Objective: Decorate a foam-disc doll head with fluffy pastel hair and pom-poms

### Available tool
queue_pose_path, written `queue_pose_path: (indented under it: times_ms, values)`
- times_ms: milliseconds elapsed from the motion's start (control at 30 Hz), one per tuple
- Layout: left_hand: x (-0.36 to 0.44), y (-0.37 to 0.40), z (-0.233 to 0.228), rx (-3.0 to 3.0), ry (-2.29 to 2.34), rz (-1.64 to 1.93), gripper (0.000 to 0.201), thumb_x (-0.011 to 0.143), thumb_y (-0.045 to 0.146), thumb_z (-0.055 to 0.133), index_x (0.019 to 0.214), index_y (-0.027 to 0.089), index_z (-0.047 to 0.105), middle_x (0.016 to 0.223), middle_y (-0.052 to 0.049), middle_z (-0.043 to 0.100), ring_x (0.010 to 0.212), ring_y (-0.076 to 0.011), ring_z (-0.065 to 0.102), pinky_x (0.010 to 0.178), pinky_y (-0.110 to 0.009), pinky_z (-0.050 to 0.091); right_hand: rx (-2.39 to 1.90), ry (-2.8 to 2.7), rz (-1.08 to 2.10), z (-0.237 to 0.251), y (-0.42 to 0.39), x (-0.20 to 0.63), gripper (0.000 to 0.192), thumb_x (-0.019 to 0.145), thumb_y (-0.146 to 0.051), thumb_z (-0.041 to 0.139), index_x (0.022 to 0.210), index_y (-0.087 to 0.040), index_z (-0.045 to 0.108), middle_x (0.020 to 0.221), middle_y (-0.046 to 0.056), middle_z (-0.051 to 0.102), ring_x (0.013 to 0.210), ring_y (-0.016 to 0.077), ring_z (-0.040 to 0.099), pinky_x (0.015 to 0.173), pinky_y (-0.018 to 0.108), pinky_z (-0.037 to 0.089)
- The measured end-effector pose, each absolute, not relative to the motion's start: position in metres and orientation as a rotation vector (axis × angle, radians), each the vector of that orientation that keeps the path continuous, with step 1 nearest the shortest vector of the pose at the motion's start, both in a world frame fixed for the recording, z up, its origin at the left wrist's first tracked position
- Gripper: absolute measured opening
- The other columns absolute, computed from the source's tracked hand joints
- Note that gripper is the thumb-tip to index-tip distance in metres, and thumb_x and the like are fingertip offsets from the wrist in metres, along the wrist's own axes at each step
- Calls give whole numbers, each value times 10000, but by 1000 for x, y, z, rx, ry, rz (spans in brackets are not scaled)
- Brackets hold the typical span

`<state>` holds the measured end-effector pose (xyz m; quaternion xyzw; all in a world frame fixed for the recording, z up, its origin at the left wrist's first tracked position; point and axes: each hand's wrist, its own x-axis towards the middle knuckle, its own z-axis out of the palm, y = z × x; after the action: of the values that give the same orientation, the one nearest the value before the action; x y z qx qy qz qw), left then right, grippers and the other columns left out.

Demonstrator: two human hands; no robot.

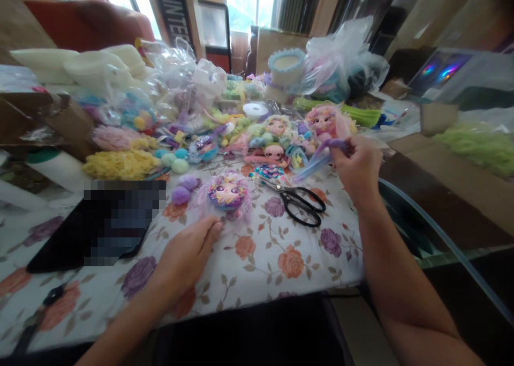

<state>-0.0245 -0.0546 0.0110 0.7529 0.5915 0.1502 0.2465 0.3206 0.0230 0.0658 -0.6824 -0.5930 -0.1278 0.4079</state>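
Note:
A small doll head (pixel 227 190) with pale pink-lilac hair and sparkly trim lies face up on the flowered tablecloth. Just below its lower left edge is my left hand (pixel 196 248), thumb and fingers pressed together; what they grip, if anything, is hidden. My right hand (pixel 357 165) is raised at the right, pinching a purple-to-blue ribbon (pixel 315 162) of soft-looking material that hangs down to the left. Black-handled scissors (pixel 303 202) rest between the hands, slightly open. Purple pompoms (pixel 185 189) sit left of the doll head.
A dark tablet (pixel 100 226) lies at the left. Behind are loose sequins (pixel 269 172), more doll heads (pixel 321 122), yellow fluffy trim (pixel 120 164), a ribbon spool (pixel 256 109) and plastic bags (pixel 341 60). An open cardboard box (pixel 437 173) stands at the right.

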Motion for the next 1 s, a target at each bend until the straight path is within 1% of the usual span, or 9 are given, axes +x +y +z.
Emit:
queue_pose_path:
  times_ms: [67, 133, 200, 300, 400, 567, 733, 867, 1000]
  values:
    - [-23, -55, 12, 2051, 1628, 427, 374, 1009, 427, 277, 803, 239, 527, 774, -14, 677, 746, -222, 634, 700, -342, 421, -1758, -1567, -290, 67, 29, 323, 223, 885, -354, 597, 971, -168, 683, 935, 143, 707, 892, 294, 652, 824, 432, 501]
    - [-23, -56, 14, 2035, 1625, 438, 354, 1010, 401, 286, 800, 237, 519, 754, -9, 672, 725, -216, 633, 677, -337, 419, -1758, -1731, -178, 65, 27, 323, 315, 832, -332, 658, 1078, -136, 668, 1064, 172, 706, 1002, 320, 650, 878, 442, 497]
    - [-24, -56, 16, 2010, 1618, 452, 311, 1007, 377, 311, 846, 237, 537, 741, 1, 669, 716, -212, 640, 661, -330, 421, -1769, -1856, -73, 61, 15, 321, 363, 778, -306, 708, 1093, -131, 662, 1099, 177, 705, 998, 321, 658, 869, 429, 500]
    - [-24, -56, 17, 1988, 1608, 517, 253, 1001, 365, 362, 926, 232, 564, 755, 9, 670, 723, -202, 645, 673, -321, 440, -1844, -2003, 166, 51, -9, 314, 206, 804, -346, 688, 927, -182, 667, 883, 103, 720, 794, 267, 668, 737, 378, 497]
    - [-20, -56, 14, 2048, 1600, 641, 201, 977, 367, 458, 959, 222, 597, 836, -4, 675, 755, -193, 633, 720, -319, 462, -1847, -2160, 430, 37, -23, 306, 227, 768, -406, 732, 837, -211, 638, 802, 45, 694, 736, 234, 643, 653, 324, 453]
    - [-8, -57, 1, 2237, 1532, 652, 135, 929, 313, 567, 933, 207, 650, 948, -40, 676, 905, -223, 627, 813, -347, 477, -1918, -2113, 522, 20, -19, 301, 288, 742, -421, 752, 857, -216, 586, 779, 9, 671, 692, 194, 608, 598, 281, 406]
    - [-4, -56, -2, 2280, 1539, 644, 127, 909, 229, 552, 843, 204, 657, 933, -51, 674, 924, -234, 632, 809, -359, 487, -1935, -2213, 552, 26, -23, 303, 286, 788, -462, 685, 693, -214, 576, 642, 6, 627, 605, 180, 564, 535, 277, 348]
    - [-8, -55, 3, 2155, 1501, 658, 124, 892, 213, 555, 816, 205, 653, 901, -38, 679, 883, -213, 639, 783, -335, 486, -1903, -1962, 929, 41, -34, 311, 343, 752, -521, 693, 718, -192, 603, 607, -5, 598, 546, 148, 541, 496, 252, 372]
    - [-11, -53, 5, 1987, 1498, 699, 124, 888, 231, 559, 835, 204, 668, 806, -15, 687, 782, -189, 634, 712, -306, 470, -1809, -1548, 1328, 54, -45, 316, 410, 661, -535, 781, 771, -167, 637, 576, -18, 564, 432, 87, 442, 393, 218, 302]
